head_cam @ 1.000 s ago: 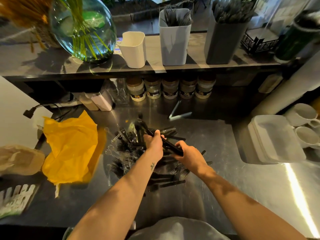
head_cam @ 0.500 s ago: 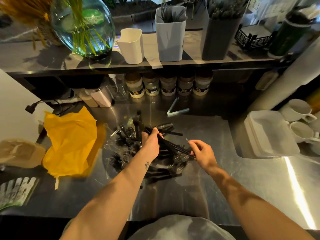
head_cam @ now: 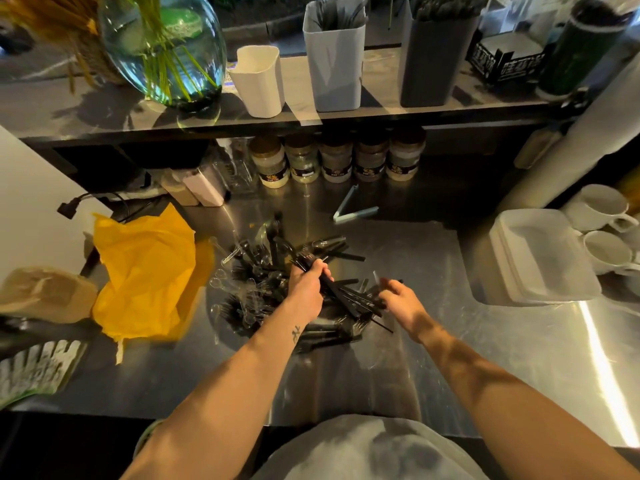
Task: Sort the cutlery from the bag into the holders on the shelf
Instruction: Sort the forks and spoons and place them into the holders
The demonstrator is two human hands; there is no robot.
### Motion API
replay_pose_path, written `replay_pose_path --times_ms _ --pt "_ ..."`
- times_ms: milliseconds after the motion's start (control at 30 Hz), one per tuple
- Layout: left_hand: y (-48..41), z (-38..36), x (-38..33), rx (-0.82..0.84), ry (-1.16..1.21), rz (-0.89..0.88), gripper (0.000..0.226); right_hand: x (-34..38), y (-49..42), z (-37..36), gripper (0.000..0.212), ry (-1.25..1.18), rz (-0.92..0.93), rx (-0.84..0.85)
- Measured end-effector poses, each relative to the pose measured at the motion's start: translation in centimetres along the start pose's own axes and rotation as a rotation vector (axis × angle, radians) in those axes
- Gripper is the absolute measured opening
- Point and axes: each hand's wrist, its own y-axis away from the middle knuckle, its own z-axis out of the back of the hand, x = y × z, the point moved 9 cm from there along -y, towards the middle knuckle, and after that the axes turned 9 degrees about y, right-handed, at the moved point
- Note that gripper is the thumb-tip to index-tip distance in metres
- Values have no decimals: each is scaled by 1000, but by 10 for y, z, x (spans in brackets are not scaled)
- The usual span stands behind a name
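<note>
Your left hand (head_cam: 306,292) is clamped round a bundle (head_cam: 353,299) of black pieces. Their free ends fan out loose toward your right hand (head_cam: 403,303), which hovers just beside them with fingers half spread; I cannot tell whether it pinches a clear piece. The rest of the cutlery lies in a pile (head_cam: 256,289) on the table (head_cam: 433,368), black and clear tangled together, next to the yellow bag (head_cam: 145,271). You grip the bundle near one end, so a piece could slide out as you lift. Anything snagged in the pile may get dragged along and scatter across the table. The holders (head_cam: 334,64) stand up on the shelf (head_cam: 69,112), the white one near a glass vase (head_cam: 162,46), so a wide reach could knock that. Make sure the bundle is all one kind before you drop it in, as a stray would be hard to fish out of a stocked holder.
</note>
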Motion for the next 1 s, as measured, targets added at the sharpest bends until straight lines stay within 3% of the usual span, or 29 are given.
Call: replay_pose_path --times_ms 133,267,333,400,633,833,1000 --pt "-1 0 -1 5 82 16 12 0 6 2 34 -104 42 -71" --pt "-4 -3 -1 -27 123 27 13 -9 15 -21 44 -570 -133 -11" --pt "-6 -4 3 -54 79 28 12 -8 19 -23 52 -674 -183 -56" --pt "-5 -6 11 -66 13 45 10 -4 19 -22 57 -670 -210 -125" --pt "3 -27 30 -65 196 69 8 6 19 -42 50 -695 -227 -244" --pt "0 -23 32 -80 194 84 16 17 26 -57 71 -1059 -252 -69" --pt "7 -29 34 -59 177 56 24 18 31 -54 59 -905 -299 -155"
